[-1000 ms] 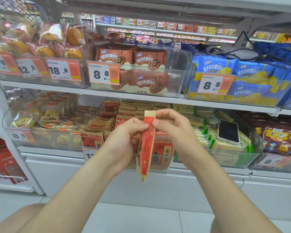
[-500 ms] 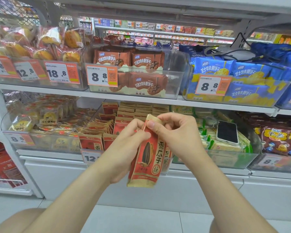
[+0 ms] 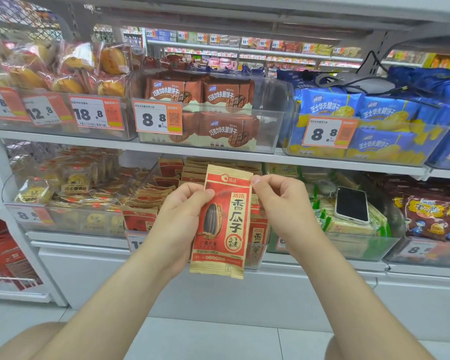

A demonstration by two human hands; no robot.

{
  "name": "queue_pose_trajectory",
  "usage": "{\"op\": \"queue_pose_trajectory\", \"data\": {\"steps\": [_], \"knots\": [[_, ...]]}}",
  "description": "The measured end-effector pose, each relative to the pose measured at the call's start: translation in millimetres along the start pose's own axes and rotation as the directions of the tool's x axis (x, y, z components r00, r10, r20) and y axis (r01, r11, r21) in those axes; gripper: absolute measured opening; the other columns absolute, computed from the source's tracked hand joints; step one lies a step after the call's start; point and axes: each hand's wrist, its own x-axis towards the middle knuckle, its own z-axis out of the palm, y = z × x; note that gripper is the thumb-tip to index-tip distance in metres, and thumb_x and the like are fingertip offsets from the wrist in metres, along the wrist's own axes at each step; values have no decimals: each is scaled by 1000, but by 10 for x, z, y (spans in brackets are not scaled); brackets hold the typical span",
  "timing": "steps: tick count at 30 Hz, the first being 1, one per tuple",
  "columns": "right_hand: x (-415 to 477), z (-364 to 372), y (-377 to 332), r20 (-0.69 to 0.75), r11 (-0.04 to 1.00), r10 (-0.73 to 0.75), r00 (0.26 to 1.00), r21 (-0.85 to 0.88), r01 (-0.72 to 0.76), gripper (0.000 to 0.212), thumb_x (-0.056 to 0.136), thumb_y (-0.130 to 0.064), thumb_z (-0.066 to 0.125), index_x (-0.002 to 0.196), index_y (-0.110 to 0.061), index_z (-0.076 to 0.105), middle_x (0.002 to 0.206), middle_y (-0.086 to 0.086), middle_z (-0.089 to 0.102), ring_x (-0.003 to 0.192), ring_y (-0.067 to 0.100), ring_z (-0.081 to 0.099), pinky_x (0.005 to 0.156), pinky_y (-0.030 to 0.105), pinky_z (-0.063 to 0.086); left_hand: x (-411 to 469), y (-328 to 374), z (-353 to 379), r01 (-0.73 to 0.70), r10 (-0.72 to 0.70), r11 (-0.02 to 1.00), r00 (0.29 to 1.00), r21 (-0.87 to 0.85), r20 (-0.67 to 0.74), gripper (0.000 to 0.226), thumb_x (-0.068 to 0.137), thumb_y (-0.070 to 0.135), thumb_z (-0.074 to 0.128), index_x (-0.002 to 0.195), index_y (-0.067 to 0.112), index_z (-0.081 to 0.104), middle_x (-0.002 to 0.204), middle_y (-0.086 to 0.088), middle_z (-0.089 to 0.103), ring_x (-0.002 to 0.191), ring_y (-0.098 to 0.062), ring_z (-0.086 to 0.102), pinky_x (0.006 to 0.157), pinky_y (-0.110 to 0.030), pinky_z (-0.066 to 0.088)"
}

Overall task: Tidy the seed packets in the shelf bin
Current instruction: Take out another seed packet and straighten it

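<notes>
Head view, nearest first: we hold one seed packet [image 3: 224, 222] upright between our two hands, its printed front toward us, out in front of the shelf bin [image 3: 255, 258] and not in it. Our left hand [image 3: 182, 219] grips the packet's left edge, thumb across the front and curled fingers behind. Our right hand [image 3: 283, 206] pinches the top right corner between thumb and forefinger, with the other fingers loosely curled. Just behind both hands the clear bin holds the rest of the stock. Beyond the left hand, the front rows of packets [image 3: 146, 201] lean at uneven angles in a loose fan, and further back, above the hands, a back row [image 3: 192, 172] stands straighter. We judge the tidying only partly done: this packet has yet to go back into a row, and the leaning rows beside the left hand have yet to be squared up. How the rows directly behind the hands lie we cannot tell. To the right of the right hand, in the neighbouring bin, a phone [image 3: 351, 205] lies on green packets.
</notes>
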Motion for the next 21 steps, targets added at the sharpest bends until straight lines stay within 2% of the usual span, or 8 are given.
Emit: {"op": "queue_pose_trajectory", "data": {"steps": [3,6,8,10,13,15,18,21], "knots": [[1,41,16,7,997,-64,998,-47,65,35,110,-35,57,89,-11,72,86,8,80,82,26,77,82,54,63,10,-4,-5,-6,6,1000,1000,-4,6,14,111,24,56,104,13,57,98,-16,81,81,-28,79,68,-42,66],[1,67,22,16,996,-58,998,-64,58,34,110,-38,55,96,-12,71,88,4,80,83,22,78,79,48,65,24,-1,-14,-6,6,1000,1000,-21,5,13,111,23,56,103,13,57,99,-18,80,80,-28,78,66,-42,65],[-14,65,-5,47,999,-34,998,-28,35,29,110,-34,58,98,-12,73,90,3,81,80,18,77,71,39,64,55,-12,-37,-14,13,1000,1000,-25,-24,12,111,22,57,104,13,56,102,-22,80,80,-29,78,66,-42,65],[-39,46,-47,154,998,41,987,38,-47,24,107,-29,63,100,-9,76,94,7,81,79,21,77,69,37,66,102,-22,-65,-40,34,996,997,-81,-70,10,111,21,57,106,13,55,105,-25,78,81,-30,76,68,-45,65],[-83,15,-61,407,986,163,899,-37,-162,36,105,-37,66,107,-3,78,95,15,82,80,32,80,67,39,65,157,-5,-92,-92,66,977,988,-191,-138,12,111,23,58,105,13,55,100,-19,80,81,-27,77,75,-48,64],[-101,28,-54,466,982,186,865,-66,-176,41,105,-40,65,110,-2,78,94,18,81,81,35,79,64,36,64,188,17,-117,-119,86,966,985,-229,-150,12,112,25,57,106,14,55,98,-16,81,82,-27,79,78,-50,64],[-89,60,-47,395,986,152,906,7,-168,35,104,-35,66,112,-3,77,92,16,82,80,33,79,65,35,67,209,44,-183,-129,120,987,988,-100,-96,20,112,32,55,121,14,61,109,-14,82,99,-32,80,88,-57,64],[-68,60,-55,221,992,107,969,49,-120,27,106,-31,64,106,-7,78,84,10,82,75,30,80,63,34,67,159,72,-227,-121,112,982,992,147,66,26,112,30,56,127,14,71,110,-10,83,103,-27,81,89,-45,67]]}}
